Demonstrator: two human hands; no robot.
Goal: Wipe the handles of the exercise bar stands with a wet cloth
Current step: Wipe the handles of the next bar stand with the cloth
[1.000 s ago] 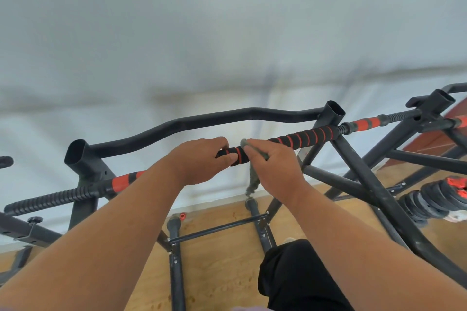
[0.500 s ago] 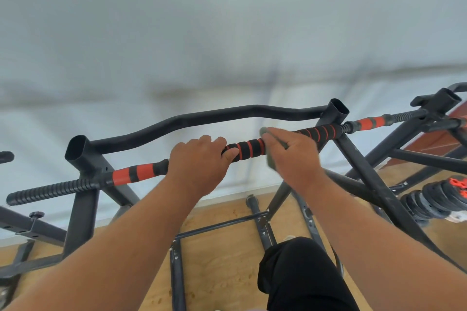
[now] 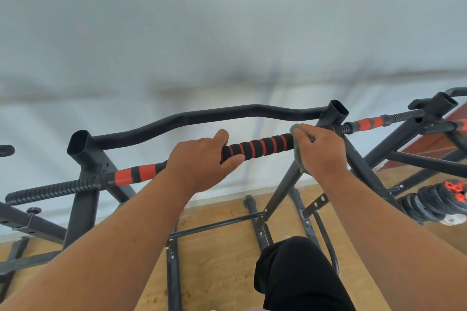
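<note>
A black and orange striped foam handle [image 3: 260, 147] runs across the black exercise bar stand [image 3: 83, 154] at chest height. My left hand [image 3: 199, 161] grips the handle just left of the striped middle part. My right hand [image 3: 319, 150] holds a grey-green cloth [image 3: 296, 131] wrapped around the handle near the right upright post; only the cloth's edges show past my fingers. A stretch of striped foam lies bare between the two hands.
A curved black bar [image 3: 202, 118] runs behind the handle. A second stand [image 3: 429, 113] sits to the right, with stacked black weight plates [image 3: 434, 202] on the wooden floor [image 3: 222, 267]. A white wall is close ahead. My black-clad knee [image 3: 298, 267] is below.
My right hand has slid the cloth rightward along the handle, from the middle to near the right post. My left hand has stayed gripping the bar.
</note>
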